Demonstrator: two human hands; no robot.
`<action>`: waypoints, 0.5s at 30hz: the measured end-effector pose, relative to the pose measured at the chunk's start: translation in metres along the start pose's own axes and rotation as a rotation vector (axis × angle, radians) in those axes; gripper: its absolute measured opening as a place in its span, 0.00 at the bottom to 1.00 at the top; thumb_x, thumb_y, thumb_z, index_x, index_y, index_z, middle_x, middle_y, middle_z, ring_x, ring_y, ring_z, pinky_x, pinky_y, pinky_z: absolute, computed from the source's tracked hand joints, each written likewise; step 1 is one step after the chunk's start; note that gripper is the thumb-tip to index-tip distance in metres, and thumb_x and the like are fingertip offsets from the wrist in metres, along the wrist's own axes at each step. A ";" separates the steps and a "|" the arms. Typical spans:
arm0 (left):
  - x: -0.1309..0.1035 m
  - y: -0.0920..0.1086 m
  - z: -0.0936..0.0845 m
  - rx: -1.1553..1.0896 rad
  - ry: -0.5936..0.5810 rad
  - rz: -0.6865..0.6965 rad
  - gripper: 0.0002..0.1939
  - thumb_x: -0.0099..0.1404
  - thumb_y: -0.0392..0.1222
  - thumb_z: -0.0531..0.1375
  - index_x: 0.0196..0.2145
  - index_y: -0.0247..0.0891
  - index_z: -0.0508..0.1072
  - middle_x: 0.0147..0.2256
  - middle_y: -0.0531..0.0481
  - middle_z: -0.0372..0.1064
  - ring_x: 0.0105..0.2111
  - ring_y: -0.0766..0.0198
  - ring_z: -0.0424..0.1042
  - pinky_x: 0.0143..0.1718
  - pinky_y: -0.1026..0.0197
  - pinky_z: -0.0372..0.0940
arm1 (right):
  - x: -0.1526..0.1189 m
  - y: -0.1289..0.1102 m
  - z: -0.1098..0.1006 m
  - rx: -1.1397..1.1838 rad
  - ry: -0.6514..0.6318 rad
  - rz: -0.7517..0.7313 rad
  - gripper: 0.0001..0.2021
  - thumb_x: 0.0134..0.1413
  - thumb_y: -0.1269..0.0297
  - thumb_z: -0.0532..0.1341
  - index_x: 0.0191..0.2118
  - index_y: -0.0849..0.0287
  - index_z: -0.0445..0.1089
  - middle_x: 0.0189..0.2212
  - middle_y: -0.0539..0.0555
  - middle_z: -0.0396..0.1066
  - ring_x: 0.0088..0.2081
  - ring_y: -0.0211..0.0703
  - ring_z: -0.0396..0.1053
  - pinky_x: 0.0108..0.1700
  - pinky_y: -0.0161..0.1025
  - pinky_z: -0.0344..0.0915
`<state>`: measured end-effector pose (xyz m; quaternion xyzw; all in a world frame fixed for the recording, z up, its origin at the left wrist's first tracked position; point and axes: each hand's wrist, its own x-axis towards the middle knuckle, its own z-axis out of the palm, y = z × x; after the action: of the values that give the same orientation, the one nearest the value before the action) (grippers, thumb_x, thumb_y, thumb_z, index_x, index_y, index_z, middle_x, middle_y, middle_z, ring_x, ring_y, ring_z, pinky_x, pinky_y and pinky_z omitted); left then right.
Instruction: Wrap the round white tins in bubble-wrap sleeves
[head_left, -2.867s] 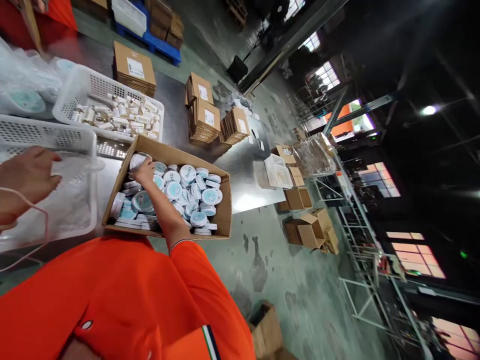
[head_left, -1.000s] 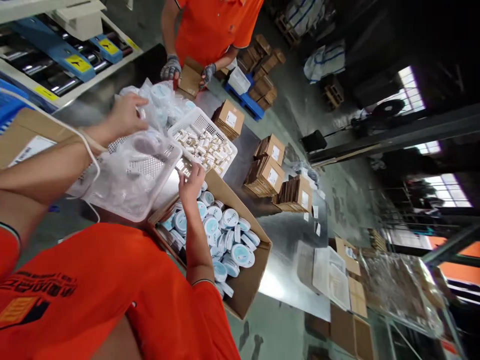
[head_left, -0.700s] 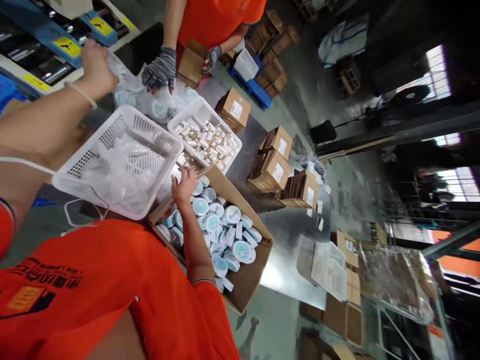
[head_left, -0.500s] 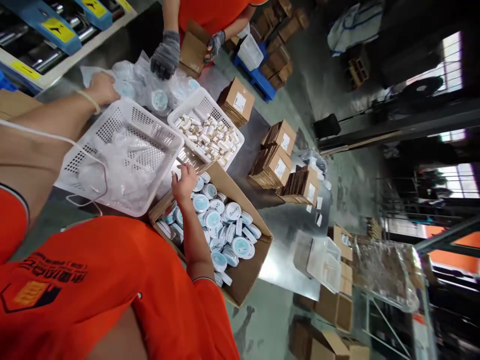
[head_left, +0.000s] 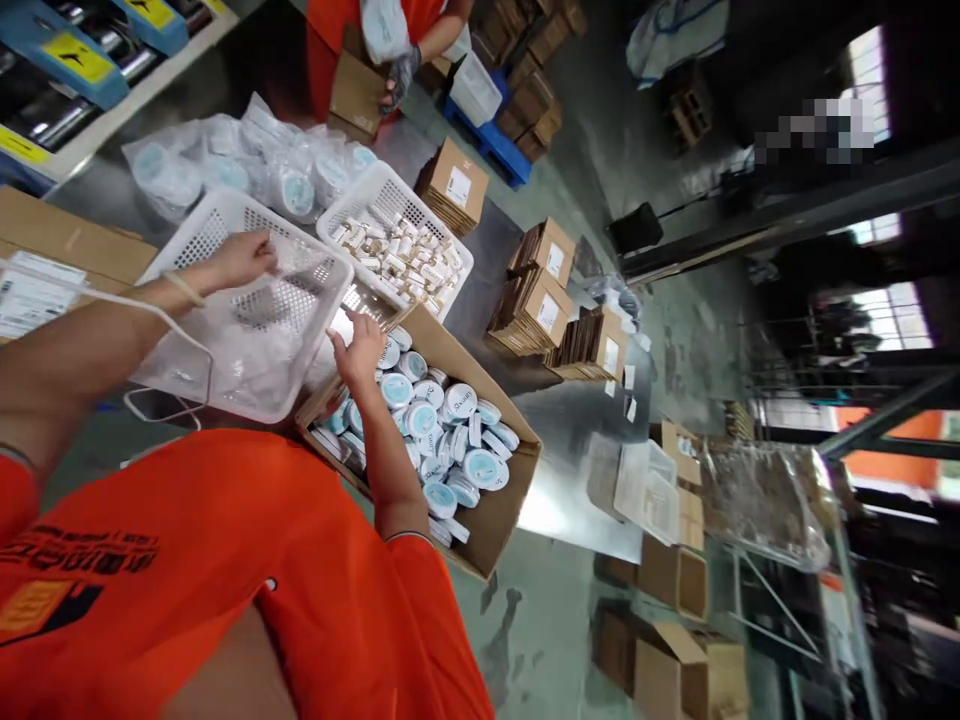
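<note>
My left hand [head_left: 246,260] is over a white perforated basket [head_left: 330,285] that holds clear plastic bags [head_left: 244,355]. Its fingers are drawn together near the thin film; whether they grip any of it is hard to see. My right hand [head_left: 360,348] hovers at the near corner of a cardboard box [head_left: 514,490], thumb and fingers apart, with nothing visible in it. Round white tins with light-blue lids [head_left: 484,468] fill that box. Beyond the basket, a heap of bagged tins [head_left: 296,190] lies on the metal table.
A second white basket [head_left: 461,285] carries small white-and-gold pieces [head_left: 405,255]. Stacked flat cartons [head_left: 454,185] line the table's far side. Across the table a co-worker's gloved hand [head_left: 401,78] is by a small carton [head_left: 356,95]. A roller conveyor [head_left: 82,60] stands upper left.
My left hand has left the bagged tins and come over the basket of clear bags. My right hand stays by the box. The co-worker has lifted a filled bag to the small carton.
</note>
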<state>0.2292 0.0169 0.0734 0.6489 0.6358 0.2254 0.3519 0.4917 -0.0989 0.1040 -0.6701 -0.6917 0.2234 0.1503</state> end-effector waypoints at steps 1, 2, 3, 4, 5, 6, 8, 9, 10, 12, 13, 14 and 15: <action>-0.005 0.011 -0.005 -0.111 -0.033 0.025 0.12 0.63 0.38 0.67 0.29 0.35 0.67 0.27 0.54 0.72 0.31 0.67 0.70 0.41 0.65 0.70 | 0.002 0.000 -0.001 0.095 0.030 -0.001 0.31 0.64 0.54 0.70 0.67 0.62 0.66 0.65 0.68 0.67 0.69 0.62 0.61 0.71 0.56 0.57; -0.011 0.022 -0.009 -0.261 -0.076 0.052 0.13 0.61 0.39 0.70 0.31 0.35 0.67 0.27 0.53 0.72 0.30 0.67 0.70 0.37 0.65 0.70 | 0.005 0.001 -0.002 0.213 0.064 -0.005 0.41 0.60 0.49 0.73 0.71 0.62 0.60 0.69 0.69 0.63 0.72 0.62 0.58 0.73 0.57 0.55; -0.019 0.034 -0.013 -0.427 -0.126 0.078 0.16 0.58 0.41 0.72 0.32 0.35 0.68 0.27 0.53 0.72 0.29 0.66 0.71 0.35 0.65 0.70 | 0.009 0.001 -0.005 0.347 0.089 -0.009 0.50 0.54 0.45 0.75 0.74 0.61 0.55 0.72 0.70 0.58 0.74 0.61 0.55 0.74 0.57 0.54; -0.029 0.044 -0.015 -0.581 -0.172 0.100 0.19 0.55 0.42 0.75 0.33 0.35 0.68 0.28 0.51 0.73 0.28 0.65 0.71 0.33 0.64 0.71 | 0.013 0.002 -0.008 0.491 0.093 -0.013 0.57 0.48 0.43 0.77 0.75 0.60 0.50 0.73 0.70 0.55 0.75 0.60 0.53 0.75 0.56 0.55; -0.039 0.054 -0.016 -0.707 -0.212 0.114 0.22 0.52 0.43 0.77 0.34 0.35 0.69 0.29 0.50 0.73 0.28 0.64 0.72 0.32 0.63 0.71 | 0.016 0.003 -0.012 0.634 0.066 -0.016 0.62 0.43 0.41 0.79 0.75 0.59 0.49 0.73 0.69 0.55 0.75 0.59 0.54 0.74 0.54 0.57; -0.049 0.063 -0.016 -0.791 -0.238 0.112 0.24 0.49 0.44 0.79 0.35 0.35 0.71 0.30 0.49 0.74 0.29 0.64 0.73 0.32 0.63 0.71 | 0.018 0.005 -0.016 0.770 0.010 -0.013 0.63 0.38 0.41 0.80 0.75 0.59 0.50 0.72 0.69 0.58 0.74 0.58 0.57 0.72 0.52 0.61; -0.064 0.076 -0.013 -0.841 -0.262 0.085 0.25 0.47 0.44 0.80 0.37 0.34 0.74 0.33 0.47 0.75 0.30 0.63 0.72 0.32 0.63 0.71 | 0.017 0.008 -0.024 0.989 -0.167 0.023 0.57 0.33 0.44 0.82 0.69 0.59 0.60 0.64 0.65 0.69 0.66 0.55 0.69 0.65 0.47 0.70; -0.069 0.081 -0.010 -0.871 -0.259 0.063 0.25 0.47 0.44 0.80 0.38 0.33 0.76 0.34 0.46 0.75 0.31 0.64 0.72 0.33 0.63 0.71 | 0.015 0.009 -0.028 1.068 -0.273 0.060 0.51 0.33 0.47 0.82 0.63 0.59 0.65 0.57 0.62 0.75 0.59 0.53 0.74 0.60 0.45 0.73; -0.071 0.084 -0.007 -0.896 -0.237 0.042 0.24 0.49 0.43 0.79 0.40 0.33 0.77 0.35 0.46 0.75 0.32 0.64 0.72 0.34 0.63 0.71 | 0.010 0.010 -0.032 1.127 -0.381 0.110 0.42 0.35 0.51 0.82 0.57 0.60 0.70 0.50 0.59 0.78 0.52 0.50 0.77 0.54 0.42 0.75; -0.069 0.085 0.003 -0.889 -0.135 -0.002 0.22 0.52 0.42 0.77 0.41 0.32 0.76 0.37 0.46 0.75 0.33 0.65 0.71 0.38 0.62 0.72 | 0.000 0.010 -0.036 1.210 -0.532 0.225 0.28 0.39 0.58 0.81 0.45 0.61 0.74 0.39 0.55 0.79 0.40 0.44 0.77 0.43 0.38 0.76; -0.065 0.084 0.008 -0.854 -0.082 -0.028 0.20 0.54 0.40 0.76 0.41 0.32 0.75 0.37 0.46 0.75 0.33 0.66 0.71 0.39 0.61 0.73 | -0.006 0.009 -0.037 1.244 -0.555 0.274 0.22 0.41 0.61 0.80 0.40 0.61 0.73 0.35 0.54 0.79 0.37 0.42 0.76 0.39 0.36 0.75; -0.061 0.082 0.014 -0.805 -0.041 -0.066 0.18 0.56 0.38 0.74 0.41 0.32 0.74 0.37 0.47 0.74 0.33 0.66 0.70 0.41 0.60 0.73 | -0.010 0.006 -0.037 1.274 -0.523 0.312 0.19 0.43 0.63 0.79 0.37 0.61 0.73 0.33 0.53 0.78 0.34 0.41 0.75 0.36 0.34 0.74; -0.058 0.079 0.019 -0.744 -0.020 -0.108 0.18 0.57 0.37 0.73 0.43 0.32 0.73 0.37 0.47 0.74 0.33 0.66 0.70 0.41 0.59 0.74 | -0.014 0.003 -0.037 1.300 -0.453 0.339 0.17 0.45 0.65 0.78 0.35 0.61 0.72 0.31 0.52 0.77 0.32 0.39 0.74 0.34 0.33 0.73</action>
<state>0.2909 -0.0385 0.1290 0.4447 0.5402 0.4155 0.5812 0.5142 -0.1085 0.1352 -0.4800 -0.3187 0.7454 0.3354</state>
